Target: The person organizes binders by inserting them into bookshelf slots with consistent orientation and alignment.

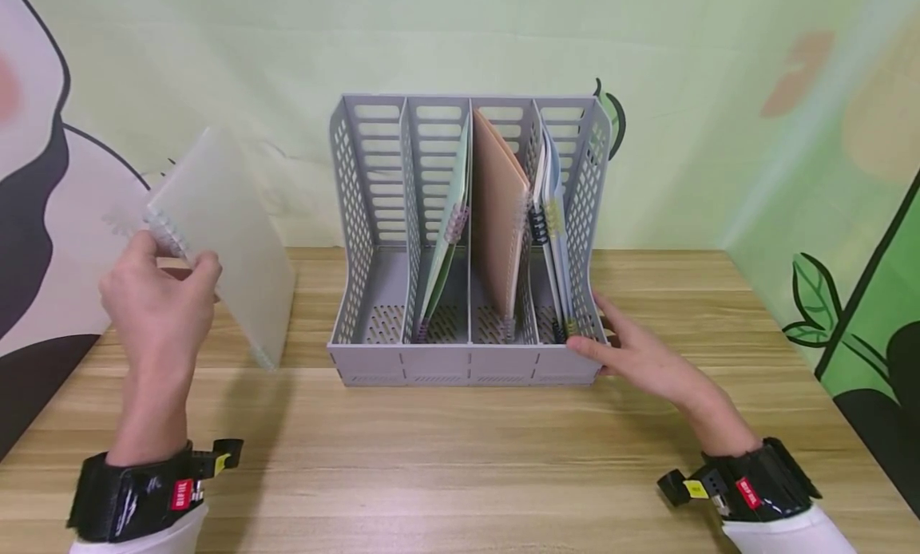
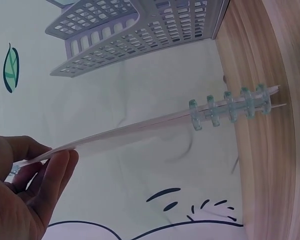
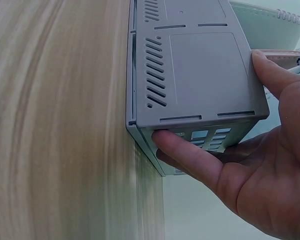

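Observation:
My left hand [image 1: 160, 298] pinches a whitish ring-bound notebook [image 1: 233, 235] by its bound edge, left of the grey file rack [image 1: 438, 366]. The notebook [image 2: 135, 131] stands tilted on edge, its clear rings [image 2: 230, 107] close to the tabletop; whether they touch it I cannot tell. At the rack's front right corner, my right hand [image 1: 640, 354] grips with the thumb on the front rim and the fingers along the side wall. Close up in the right wrist view, the hand [image 3: 275, 150] holds the rack [image 3: 205, 75] between thumb and fingers.
Upright partitions split the rack into several slots. A green notebook [image 1: 446, 243] leans in the second from left, a brown one [image 1: 496, 211] in the third. Blue and white notebooks [image 1: 557, 219] fill the rightmost. The wooden table [image 1: 460, 458] meets a printed backdrop [image 1: 683, 139] behind.

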A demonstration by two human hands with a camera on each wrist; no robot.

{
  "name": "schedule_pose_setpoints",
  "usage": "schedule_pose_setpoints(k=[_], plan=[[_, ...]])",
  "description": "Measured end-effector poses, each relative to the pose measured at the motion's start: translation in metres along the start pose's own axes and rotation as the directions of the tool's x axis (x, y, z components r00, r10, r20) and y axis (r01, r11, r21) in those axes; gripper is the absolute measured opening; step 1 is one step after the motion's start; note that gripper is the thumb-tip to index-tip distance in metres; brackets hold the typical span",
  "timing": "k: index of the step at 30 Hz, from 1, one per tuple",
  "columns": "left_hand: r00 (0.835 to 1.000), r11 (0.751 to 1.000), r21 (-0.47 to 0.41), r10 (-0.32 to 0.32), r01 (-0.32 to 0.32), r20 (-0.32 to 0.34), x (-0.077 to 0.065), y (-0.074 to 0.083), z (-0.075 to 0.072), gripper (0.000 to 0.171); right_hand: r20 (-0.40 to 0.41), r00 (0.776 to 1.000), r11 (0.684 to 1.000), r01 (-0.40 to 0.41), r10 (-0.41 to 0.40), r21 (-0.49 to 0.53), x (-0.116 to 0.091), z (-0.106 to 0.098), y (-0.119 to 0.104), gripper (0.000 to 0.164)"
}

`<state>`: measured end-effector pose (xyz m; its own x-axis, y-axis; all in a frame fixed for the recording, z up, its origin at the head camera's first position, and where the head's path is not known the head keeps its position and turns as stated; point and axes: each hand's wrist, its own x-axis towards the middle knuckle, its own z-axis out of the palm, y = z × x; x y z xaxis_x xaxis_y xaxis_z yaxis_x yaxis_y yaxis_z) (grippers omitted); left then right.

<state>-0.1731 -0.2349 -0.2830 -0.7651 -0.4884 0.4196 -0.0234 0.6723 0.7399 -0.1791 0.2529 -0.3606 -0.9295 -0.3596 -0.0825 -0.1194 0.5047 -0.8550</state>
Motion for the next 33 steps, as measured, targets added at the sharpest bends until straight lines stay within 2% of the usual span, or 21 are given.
schedule_pose_setpoints(k=[21,33], plan=[[0.999,0.999,-0.001,0.043,-0.043,-0.021,-0.005,0.009,-0.004,0.038,0.007,1.0,1.0,0.005,-0.005,0.017,0.001,0.0,0.0,0.087],[0.997,0.997,-0.037,0.069,-0.071,-0.034,-0.01,0.017,-0.008,0.034,0.003,1.0,1.0,-0.014,0.014,0.018,0.0,0.0,0.0,0.087]])
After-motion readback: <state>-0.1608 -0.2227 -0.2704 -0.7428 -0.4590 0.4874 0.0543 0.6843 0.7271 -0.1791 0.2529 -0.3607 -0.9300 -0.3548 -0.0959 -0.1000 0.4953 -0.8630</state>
